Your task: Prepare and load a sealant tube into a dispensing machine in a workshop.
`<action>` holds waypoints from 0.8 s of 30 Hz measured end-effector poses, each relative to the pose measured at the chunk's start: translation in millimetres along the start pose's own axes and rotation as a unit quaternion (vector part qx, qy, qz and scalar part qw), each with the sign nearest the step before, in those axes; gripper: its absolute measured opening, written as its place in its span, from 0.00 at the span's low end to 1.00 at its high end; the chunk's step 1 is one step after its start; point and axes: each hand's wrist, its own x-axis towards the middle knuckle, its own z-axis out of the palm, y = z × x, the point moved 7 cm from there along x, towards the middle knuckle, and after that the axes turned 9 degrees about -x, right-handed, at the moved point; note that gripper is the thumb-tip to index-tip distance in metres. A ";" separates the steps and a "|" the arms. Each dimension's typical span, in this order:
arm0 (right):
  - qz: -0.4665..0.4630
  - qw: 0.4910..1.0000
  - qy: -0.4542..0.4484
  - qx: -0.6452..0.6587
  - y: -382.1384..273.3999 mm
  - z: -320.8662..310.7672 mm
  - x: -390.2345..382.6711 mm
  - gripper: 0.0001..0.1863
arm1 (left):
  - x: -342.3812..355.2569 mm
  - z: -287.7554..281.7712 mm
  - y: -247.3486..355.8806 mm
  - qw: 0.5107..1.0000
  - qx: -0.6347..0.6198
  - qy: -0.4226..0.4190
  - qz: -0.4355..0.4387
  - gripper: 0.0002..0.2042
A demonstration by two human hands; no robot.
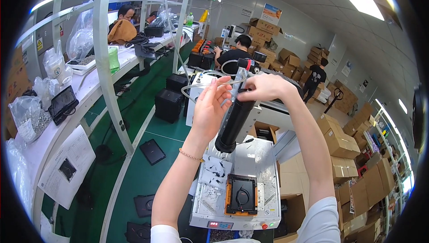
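A long black cylinder (236, 122) stands tilted above a white benchtop machine (262, 164). My right hand (266, 87) closes round the cylinder's upper end, thumb and fingers bent. To its left, my left hand (210, 111) is raised with fingers apart, beside the cylinder; a clear hose (190, 85) passes behind or near its fingertips. Whether the fingertips touch the hose I cannot tell. A red-and-black fitting (248, 65) sits just above my right hand. On the machine bed lies an orange-edged black fixture (229, 194) with a black part and coiled cable (242, 194) inside.
A white sheet with black smears (216, 171) lies beside the fixture. Left is a long workbench (85, 92) with bags and a small screen (62, 104). Black cases (169, 105) stand on the green floor. Cardboard boxes (337, 135) are stacked right; a person (230, 57) works ahead.
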 end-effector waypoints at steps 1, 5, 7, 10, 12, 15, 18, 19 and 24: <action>-0.068 0.997 0.011 0.019 -1.5 2.8 1.0 0.47 | 1.2 2.0 -2.6 1.000 -0.001 -0.004 -0.004 0.20; 0.080 0.994 0.003 -0.069 -8.0 -10.8 -3.9 0.41 | -1.3 -1.8 1.2 1.000 0.001 0.001 -0.003 0.20; -0.033 0.996 0.081 0.023 -0.2 4.0 -0.1 0.43 | -0.2 1.9 -2.8 1.000 -0.002 -0.005 -0.007 0.20; 0.060 0.996 0.001 -0.065 -7.8 5.0 11.1 0.48 | -1.0 -3.1 -1.6 1.000 -0.002 0.000 -0.008 0.20; 0.070 0.995 -0.009 -0.071 -11.0 2.8 6.0 0.46 | -2.2 -4.7 1.0 1.000 -0.005 0.001 -0.006 0.20; -0.056 0.997 0.047 0.016 -14.8 -0.8 0.5 0.44 | -4.1 -4.7 0.6 1.000 -0.001 0.007 -0.010 0.20; 0.078 0.996 -0.030 -0.039 -10.1 2.5 7.6 0.45 | -3.9 -8.1 2.7 1.000 0.002 0.009 -0.010 0.20; 0.077 0.996 -0.030 -0.039 -9.4 3.9 6.1 0.45 | -5.0 -9.6 3.7 1.000 0.003 0.009 -0.009 0.20; 0.039 0.999 0.001 -0.034 -7.6 7.3 6.5 0.47 | -2.3 -7.7 -2.8 1.000 0.007 0.005 -0.021 0.20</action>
